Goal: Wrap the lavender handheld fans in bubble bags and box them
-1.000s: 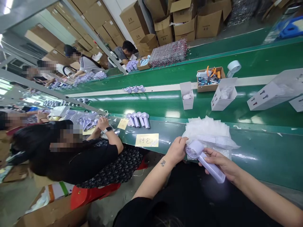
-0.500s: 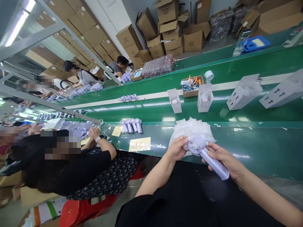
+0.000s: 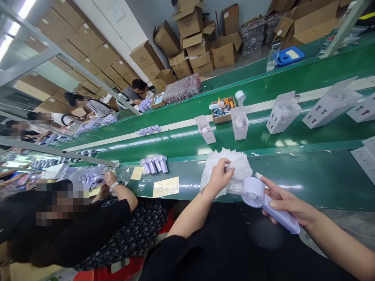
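Observation:
My right hand is wrapped round the handle of a lilac hand-held fan, its round head pointing left, just off the near edge of the green bench. My left hand reaches onto a heap of clear plastic bags lying on the bench and pinches the top one with thumb and fingers.
Several lilac fans and two yellow notes lie to the left. White cartons stand on the green conveyor behind, with a box of tools. A seated person works at my left; others sit farther off. Cardboard boxes are stacked beyond.
My left hand has let go of the fan's head and moved up onto the bag heap. My right hand has drawn the fan right and down, off the bags.

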### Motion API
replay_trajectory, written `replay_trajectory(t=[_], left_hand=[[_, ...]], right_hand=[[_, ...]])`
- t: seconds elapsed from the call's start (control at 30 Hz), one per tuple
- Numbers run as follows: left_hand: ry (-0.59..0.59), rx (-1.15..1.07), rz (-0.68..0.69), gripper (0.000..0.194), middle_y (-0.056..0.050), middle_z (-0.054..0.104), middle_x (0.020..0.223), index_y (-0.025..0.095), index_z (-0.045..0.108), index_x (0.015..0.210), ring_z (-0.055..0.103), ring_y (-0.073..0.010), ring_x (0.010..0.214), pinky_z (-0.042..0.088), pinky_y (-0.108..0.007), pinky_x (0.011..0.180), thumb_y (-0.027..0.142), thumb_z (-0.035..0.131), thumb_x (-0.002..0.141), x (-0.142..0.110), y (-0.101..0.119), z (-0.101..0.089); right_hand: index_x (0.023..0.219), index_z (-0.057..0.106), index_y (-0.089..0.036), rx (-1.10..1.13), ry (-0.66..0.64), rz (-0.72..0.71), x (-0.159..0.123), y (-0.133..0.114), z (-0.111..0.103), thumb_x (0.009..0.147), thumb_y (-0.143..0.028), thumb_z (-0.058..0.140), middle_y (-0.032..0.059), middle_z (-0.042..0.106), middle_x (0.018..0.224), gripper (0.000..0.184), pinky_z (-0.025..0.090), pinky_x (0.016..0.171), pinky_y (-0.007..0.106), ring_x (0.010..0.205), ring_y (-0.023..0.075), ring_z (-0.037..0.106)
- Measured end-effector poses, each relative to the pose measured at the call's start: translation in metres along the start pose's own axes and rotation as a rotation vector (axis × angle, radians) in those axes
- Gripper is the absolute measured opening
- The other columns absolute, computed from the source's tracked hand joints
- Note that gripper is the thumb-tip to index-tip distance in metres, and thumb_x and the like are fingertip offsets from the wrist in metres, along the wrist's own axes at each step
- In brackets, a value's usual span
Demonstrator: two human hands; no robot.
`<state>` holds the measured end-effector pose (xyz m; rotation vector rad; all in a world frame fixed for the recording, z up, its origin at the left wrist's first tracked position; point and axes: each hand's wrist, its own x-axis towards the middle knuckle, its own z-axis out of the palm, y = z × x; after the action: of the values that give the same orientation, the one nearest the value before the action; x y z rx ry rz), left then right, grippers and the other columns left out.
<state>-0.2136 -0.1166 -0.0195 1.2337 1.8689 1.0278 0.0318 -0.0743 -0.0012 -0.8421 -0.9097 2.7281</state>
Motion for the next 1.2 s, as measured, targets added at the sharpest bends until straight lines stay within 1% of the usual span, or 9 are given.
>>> replay_trajectory(t=[0.07,0.17,0.3,0.5,0.77,0.9,1.0,1.1,1.2], left_hand=[[-0.102,0.042,0.105,0.019,0.006,0.05,0.06,0.02,0.058,0.098,0.046,-0.009,0.055,0.036,-0.021,0.057,0.028,0.056,0.08,-0.001,0.01,0.006],[-0.176,0.088,0.264,0.019,0.0,0.06,0.074,0.019,0.063,0.095,0.053,-0.0115,0.067,0.042,-0.022,0.065,0.029,0.048,0.087,0.001,0.015,0.009],[-0.004,0.371,0.432,0.025,-0.006,0.055,0.078,0.019,0.066,0.1,0.052,-0.0166,0.075,0.045,-0.027,0.069,0.026,0.046,0.087,0.006,0.011,0.013],[-0.005,0.421,0.678,0.032,-0.003,0.042,0.065,0.018,0.063,0.111,0.046,-0.0157,0.065,0.045,-0.026,0.065,0.02,0.042,0.087,-0.004,-0.001,0.021],[-0.09,0.22,0.664,0.026,-0.003,0.048,0.065,0.017,0.066,0.103,0.047,-0.0142,0.062,0.043,-0.025,0.062,0.024,0.045,0.088,-0.009,0.004,0.026],[-0.325,0.229,0.803,0.031,-0.006,0.053,0.069,0.017,0.065,0.106,0.049,-0.0166,0.068,0.045,-0.03,0.068,0.02,0.04,0.087,-0.002,0.025,0.032],[-0.543,0.304,0.951,0.035,-0.006,0.053,0.07,0.02,0.062,0.113,0.05,-0.018,0.069,0.045,-0.033,0.07,0.019,0.042,0.084,-0.007,0.018,0.037],[-0.475,0.271,0.86,0.028,-0.005,0.049,0.067,0.022,0.065,0.105,0.047,-0.0175,0.066,0.044,-0.031,0.066,0.023,0.047,0.083,-0.005,-0.001,0.048],[-0.231,0.193,0.618,0.017,-0.004,0.045,0.066,0.019,0.065,0.087,0.045,-0.0161,0.065,0.045,-0.03,0.067,0.022,0.049,0.083,0.008,-0.008,0.064]], right_hand=[[0.142,0.017,-0.041,0.018,0.001,-0.032,0.006,0.0,0.003,0.068,-0.026,0.074,0.0068,0.055,0.117,0.094,0.053,0.047,0.028,0.07,0.0178,0.065],[0.133,0.041,-0.027,0.027,0.092,-0.05,0.016,-0.004,0.005,0.072,-0.028,0.071,0.0045,0.061,0.094,0.069,0.053,0.049,0.026,0.069,0.0165,0.063],[0.114,0.055,-0.022,-0.023,0.292,-0.012,0.02,-0.006,0.002,0.072,-0.027,0.072,0.0046,0.062,0.091,0.045,0.055,0.05,0.027,0.074,0.0185,0.063],[0.119,0.048,-0.029,0.028,0.36,-0.102,0.022,0.004,0.008,0.072,-0.029,0.072,0.0049,0.06,0.108,0.053,0.055,0.047,0.028,0.072,0.0182,0.064],[0.134,0.034,-0.038,-0.25,0.555,-0.215,0.022,0.015,0.025,0.075,-0.043,0.068,0.0063,0.042,0.131,0.069,0.057,0.051,0.031,0.075,0.0172,0.063],[0.13,0.033,-0.041,-0.138,0.567,-0.286,0.01,0.012,0.024,0.073,-0.039,0.071,0.0022,0.051,0.115,0.068,0.056,0.05,0.031,0.075,0.0182,0.063],[0.126,0.037,-0.038,0.075,0.56,-0.293,0.001,0.016,0.021,0.07,-0.031,0.073,-0.0009,0.058,0.094,0.066,0.054,0.048,0.028,0.068,0.0176,0.063],[0.116,0.043,-0.034,0.277,0.585,-0.299,-0.004,0.022,0.022,0.072,-0.029,0.071,-0.0025,0.06,0.081,0.052,0.052,0.048,0.026,0.064,0.016,0.062],[0.101,0.046,-0.03,0.43,0.626,-0.334,-0.007,0.023,0.025,0.073,-0.031,0.068,-0.0023,0.06,0.078,0.036,0.049,0.045,0.024,0.062,0.0151,0.06]])
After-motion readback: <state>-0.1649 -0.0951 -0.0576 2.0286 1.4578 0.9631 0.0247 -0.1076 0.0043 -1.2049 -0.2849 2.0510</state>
